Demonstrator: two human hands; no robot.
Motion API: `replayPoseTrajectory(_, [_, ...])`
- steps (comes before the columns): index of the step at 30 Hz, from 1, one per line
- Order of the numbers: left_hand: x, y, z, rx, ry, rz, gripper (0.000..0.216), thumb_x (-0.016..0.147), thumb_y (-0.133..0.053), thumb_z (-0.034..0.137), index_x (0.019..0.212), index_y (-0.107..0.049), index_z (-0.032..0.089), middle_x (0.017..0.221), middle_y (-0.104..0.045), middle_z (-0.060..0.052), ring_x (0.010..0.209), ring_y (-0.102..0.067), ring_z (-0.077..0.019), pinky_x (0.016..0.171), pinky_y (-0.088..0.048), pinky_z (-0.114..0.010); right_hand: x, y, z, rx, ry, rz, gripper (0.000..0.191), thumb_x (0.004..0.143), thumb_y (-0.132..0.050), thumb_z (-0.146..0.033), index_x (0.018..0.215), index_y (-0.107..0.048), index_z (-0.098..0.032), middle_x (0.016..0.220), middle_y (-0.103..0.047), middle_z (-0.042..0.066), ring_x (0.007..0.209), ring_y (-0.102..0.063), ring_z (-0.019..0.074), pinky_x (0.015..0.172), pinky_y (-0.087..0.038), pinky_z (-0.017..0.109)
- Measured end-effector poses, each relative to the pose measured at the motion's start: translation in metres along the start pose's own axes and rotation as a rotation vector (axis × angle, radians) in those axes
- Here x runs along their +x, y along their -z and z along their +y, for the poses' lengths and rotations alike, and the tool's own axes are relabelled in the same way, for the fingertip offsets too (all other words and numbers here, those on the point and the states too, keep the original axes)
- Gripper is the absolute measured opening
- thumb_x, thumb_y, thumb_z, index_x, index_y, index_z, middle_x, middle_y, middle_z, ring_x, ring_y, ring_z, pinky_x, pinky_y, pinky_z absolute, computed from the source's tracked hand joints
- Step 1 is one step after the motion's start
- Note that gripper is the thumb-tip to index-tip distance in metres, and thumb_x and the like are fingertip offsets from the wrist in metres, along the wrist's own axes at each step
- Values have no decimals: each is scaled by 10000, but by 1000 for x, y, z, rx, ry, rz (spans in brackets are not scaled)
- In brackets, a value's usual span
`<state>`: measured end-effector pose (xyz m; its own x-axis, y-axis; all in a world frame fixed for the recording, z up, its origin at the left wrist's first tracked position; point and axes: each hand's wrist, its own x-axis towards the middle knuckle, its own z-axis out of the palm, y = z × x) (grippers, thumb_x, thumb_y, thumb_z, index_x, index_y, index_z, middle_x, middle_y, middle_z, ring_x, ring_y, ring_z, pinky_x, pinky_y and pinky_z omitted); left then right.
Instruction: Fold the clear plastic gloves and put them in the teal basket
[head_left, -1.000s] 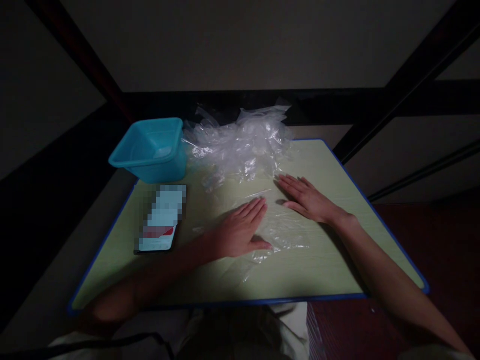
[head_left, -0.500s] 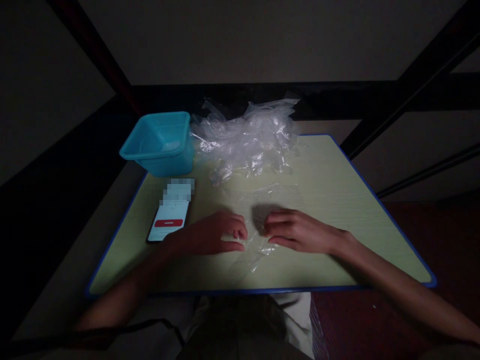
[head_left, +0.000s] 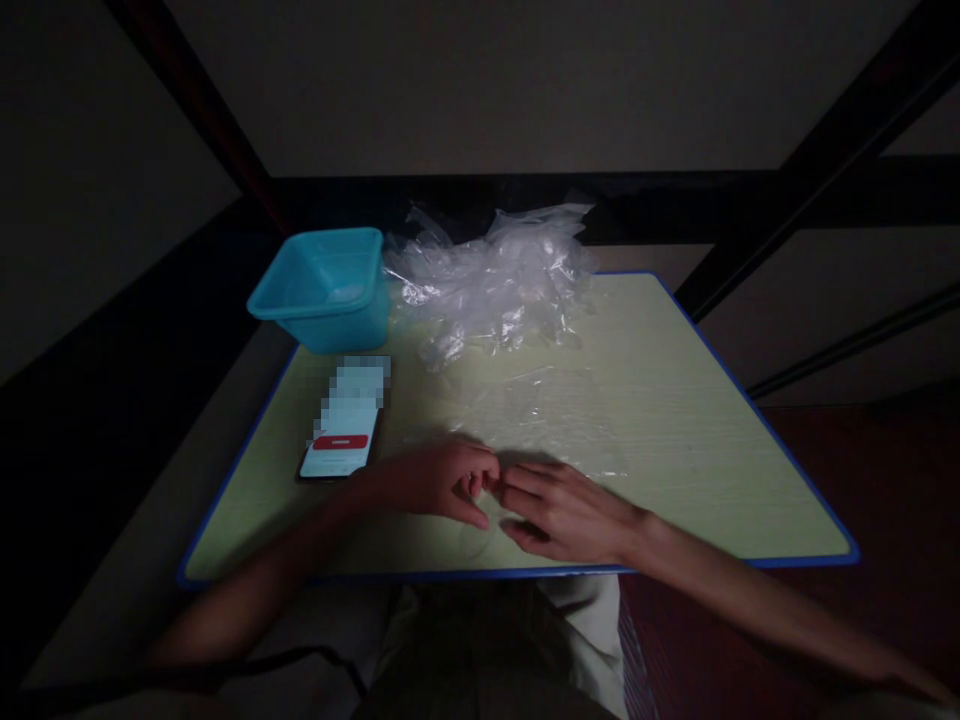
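A thin clear plastic bag (head_left: 559, 425) lies spread on the table, its near end under my hands. My left hand (head_left: 442, 482) rests on that near end, its fingers curled inward and the thumb a little apart from them. Close against it, my right hand (head_left: 559, 510) lies over the film with bent fingers and its thumb near the table's front edge. The fingertips of both hands almost meet. Both hands seem to grip the film, though the fingers partly hide it.
A heap of crumpled clear plastic bags (head_left: 502, 280) lies at the back of the table (head_left: 697, 430). To its left stands a blue plastic basin (head_left: 337, 325). A phone (head_left: 345, 425) with a lit screen lies left of my left hand. Blue trim runs round the tabletop.
My right hand has moved left and toward me, closing the gap to my left hand, which has come slightly nearer too. More of the bag's far part now shows beyond the hands.
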<state>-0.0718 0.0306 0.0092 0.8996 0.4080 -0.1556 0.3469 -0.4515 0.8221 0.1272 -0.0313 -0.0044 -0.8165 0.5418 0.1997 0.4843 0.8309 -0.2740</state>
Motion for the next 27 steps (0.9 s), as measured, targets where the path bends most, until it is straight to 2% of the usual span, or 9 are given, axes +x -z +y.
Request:
replayPoseTrajectory(3, [2, 2, -6, -158, 47, -39, 222, 689, -699, 229, 815, -534, 151, 720, -532, 30, 660, -531, -110, 612, -411, -215, 1, 0, 0, 81, -89, 33, 166, 844, -465, -177, 909, -602, -110, 844, -615, 98, 722, -568, 186, 650, -489, 321])
replayPoseTrajectory(7, [3, 2, -9, -280, 55, -5, 237, 686, -695, 256, 835, -542, 154, 727, -550, 31, 661, -538, -105, 616, -426, -217, 2, 1, 4, 324, -207, 125, 119, 844, -438, -122, 821, -549, -159, 733, -563, 28, 634, -523, 138, 581, -450, 269])
replayPoseTrajectory(11, [3, 0, -9, -353, 89, 47, 425, 600, -769, 261, 941, -535, 159, 798, -554, 27, 609, -527, -88, 537, -415, -196, 3, -2, 9, 510, -330, 193, 93, 832, -466, -120, 774, -493, -188, 645, -503, -29, 545, -461, 102, 499, -389, 228])
replayPoseTrajectory(14, [2, 0, -7, -325, 112, 95, 587, 583, -777, 236, 1098, -503, 166, 820, -548, 31, 587, -509, -80, 499, -397, -181, 4, -4, 11, 586, -386, 228, 64, 825, -491, -133, 801, -485, -192, 643, -502, -40, 536, -455, 94, 484, -377, 217])
replayPoseTrajectory(19, [4, 1, 1, -104, 149, 315, 481, 746, -587, 179, 1208, -456, 153, 751, -520, 46, 553, -443, -67, 499, -378, -174, 6, -1, 12, 619, -425, 270, 48, 813, -513, -147, 822, -494, -191, 643, -490, -40, 537, -456, 95, 486, -382, 219])
replayPoseTrajectory(24, [8, -4, -5, 158, 42, 652, 378, 733, -566, 124, 1104, -502, 160, 805, -545, 17, 578, -449, -78, 538, -404, -197, 0, 7, 19, 525, -454, 401, 73, 801, -539, -158, 866, -525, -188, 706, -513, -18, 572, -477, 98, 488, -381, 217])
replayPoseTrajectory(27, [7, -8, -9, 301, -50, 759, 271, 776, -515, 117, 1037, -533, 183, 866, -571, -14, 675, -523, -110, 607, -453, -232, -7, 13, 24, 445, -431, 401, 53, 821, -519, -152, 854, -545, -185, 739, -542, 5, 616, -504, 111, 521, -402, 228])
